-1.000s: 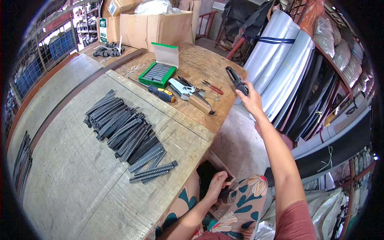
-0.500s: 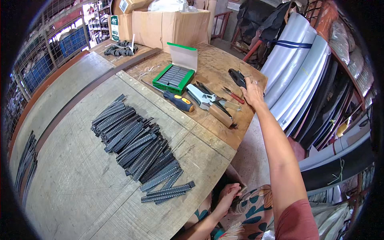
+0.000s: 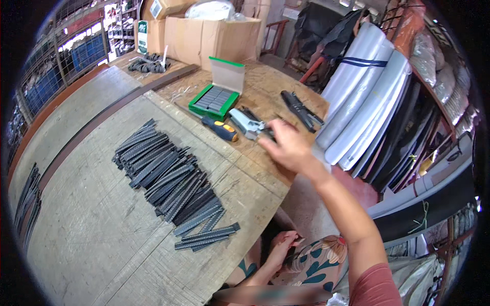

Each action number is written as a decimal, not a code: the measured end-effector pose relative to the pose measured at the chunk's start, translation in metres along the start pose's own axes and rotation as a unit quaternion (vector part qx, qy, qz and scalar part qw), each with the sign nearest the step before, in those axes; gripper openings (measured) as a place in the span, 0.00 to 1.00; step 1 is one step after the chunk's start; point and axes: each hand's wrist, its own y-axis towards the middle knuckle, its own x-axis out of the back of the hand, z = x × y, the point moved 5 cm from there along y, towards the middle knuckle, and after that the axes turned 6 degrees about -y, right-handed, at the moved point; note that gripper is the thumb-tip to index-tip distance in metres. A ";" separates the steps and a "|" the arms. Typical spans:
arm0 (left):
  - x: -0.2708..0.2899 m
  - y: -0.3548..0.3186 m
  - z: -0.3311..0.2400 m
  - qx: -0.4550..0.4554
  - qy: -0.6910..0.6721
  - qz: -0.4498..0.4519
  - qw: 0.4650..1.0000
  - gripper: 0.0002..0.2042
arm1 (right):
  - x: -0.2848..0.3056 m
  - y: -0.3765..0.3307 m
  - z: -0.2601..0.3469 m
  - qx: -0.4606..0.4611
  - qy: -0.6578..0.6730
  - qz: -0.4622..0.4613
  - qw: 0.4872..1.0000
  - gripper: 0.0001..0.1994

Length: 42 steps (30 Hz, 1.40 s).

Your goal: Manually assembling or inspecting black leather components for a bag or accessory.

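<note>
Over the handles of a pale grey-blue plier stapler (image 3: 246, 124), my right hand (image 3: 290, 147) is slightly blurred, with thumb and fingers apart. It hides the stapler's rear end; whether it touches the handles is unclear. Low by my lap, off the table edge, my left hand (image 3: 279, 251) has its fingers pinched together; what they hold is too small to make out. Beyond the right hand lies a black two-handled hand tool (image 3: 301, 110). A screwdriver (image 3: 220, 128) with a dark and yellow handle rests left of the stapler, below an open green box of staples (image 3: 214, 99).
Many dark ribbed strips (image 3: 168, 178) lie piled on the grey board (image 3: 92, 204), with another bundle (image 3: 28, 204) at far left. Large cardboard boxes (image 3: 209, 41) stand at the back. Rolls of clear plastic sheeting (image 3: 365, 92) lean to the right of the table.
My right hand has left the black two-handled tool, which now lies on the table, and moved left and nearer to the stapler. My left hand stays by my lap. The view has shifted slightly.
</note>
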 end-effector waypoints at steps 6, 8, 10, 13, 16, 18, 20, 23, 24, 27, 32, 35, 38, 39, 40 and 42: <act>0.001 0.001 0.003 0.012 0.022 -0.023 0.999 0.12 | -0.028 0.005 -0.005 0.006 -0.071 0.001 0.997 0.20; 0.003 0.004 0.008 -0.002 0.013 -0.016 1.000 0.12 | -0.030 0.006 -0.006 0.002 -0.054 0.001 0.999 0.19; 0.002 0.002 0.009 -0.013 0.006 -0.007 1.000 0.11 | -0.029 0.005 -0.006 -0.003 -0.047 -0.002 0.999 0.20; -0.004 -0.005 0.007 -0.014 0.003 0.024 1.000 0.09 | -0.024 -0.004 -0.014 -0.020 -0.019 -0.021 0.999 0.22; -0.009 -0.011 0.004 -0.001 0.077 0.042 0.996 0.15 | -0.002 -0.033 -0.021 -0.048 0.029 -0.055 0.997 0.24; -0.015 -0.016 -0.004 0.031 0.069 -0.002 0.997 0.21 | 0.025 -0.069 -0.019 -0.060 0.069 -0.111 0.990 0.25; -0.012 -0.012 -0.007 0.022 0.032 0.027 0.999 0.25 | 0.049 -0.115 -0.002 -0.133 0.113 -0.100 0.980 0.25; -0.007 -0.012 -0.015 -0.031 -0.047 0.068 0.996 0.29 | 0.050 -0.196 0.016 -0.226 0.238 -0.102 0.939 0.21; -0.015 -0.012 -0.015 -0.036 -0.056 0.085 0.994 0.30 | 0.043 -0.227 0.013 -0.275 0.316 -0.099 0.903 0.19; -0.033 -0.014 -0.010 -0.028 -0.079 0.101 0.991 0.35 | 0.015 -0.304 0.022 -0.404 0.402 -0.100 0.816 0.18; -0.032 -0.024 0.021 0.055 -0.118 0.067 0.989 0.37 | -0.049 -0.357 0.032 -0.391 0.494 -0.142 0.764 0.15; -0.003 -0.024 0.038 0.060 -0.044 -0.027 0.997 0.31 | -0.065 -0.377 0.038 -0.422 0.492 -0.117 0.752 0.15; 0.006 -0.029 0.041 0.051 -0.124 -0.099 0.986 0.22 | -0.064 -0.399 0.052 -0.435 0.455 -0.060 0.775 0.13; 0.012 -0.028 0.040 0.048 -0.122 -0.108 0.986 0.22 | -0.063 -0.408 0.058 -0.445 0.457 -0.014 0.770 0.12; 0.011 -0.028 0.036 0.026 -0.103 -0.076 0.991 0.21 | -0.061 -0.416 0.064 -0.450 0.456 0.038 0.767 0.10; 0.009 -0.027 0.034 0.000 -0.104 -0.039 0.994 0.19 | -0.062 -0.425 0.066 -0.445 0.452 0.063 0.770 0.11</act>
